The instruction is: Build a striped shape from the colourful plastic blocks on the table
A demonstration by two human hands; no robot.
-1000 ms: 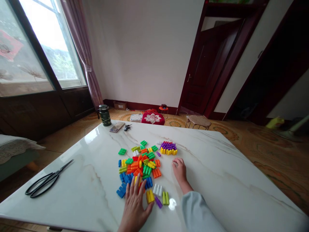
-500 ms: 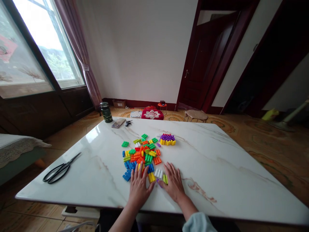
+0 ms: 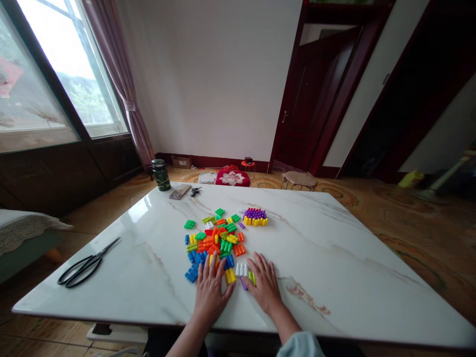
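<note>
My left hand (image 3: 211, 287) lies open, fingers spread, at the near edge of a pile of colourful plastic building blocks (image 3: 212, 243). Its fingertips cover part of the blue and yellow pieces. Beside its thumb is a yellow block (image 3: 230, 275). My right hand (image 3: 263, 281) rests open and flat to the right, partly over a lime-green block (image 3: 252, 277). A white block (image 3: 241, 269) and a purple piece (image 3: 244, 283) lie between the two hands. Farther back stands an assembled group of purple, red and yellow blocks (image 3: 255, 216).
Black-handled scissors (image 3: 84, 267) lie on the left of the marble-patterned table (image 3: 334, 267). Toward the far left edge are a dark green bottle (image 3: 161, 175), a phone (image 3: 180, 192) and keys (image 3: 195, 191). A stool (image 3: 299, 179) stands behind the table.
The view has shifted slightly, so the table and its things sit a little lower and more to the left. Both hands keep almost the same place and pose among the blocks.
</note>
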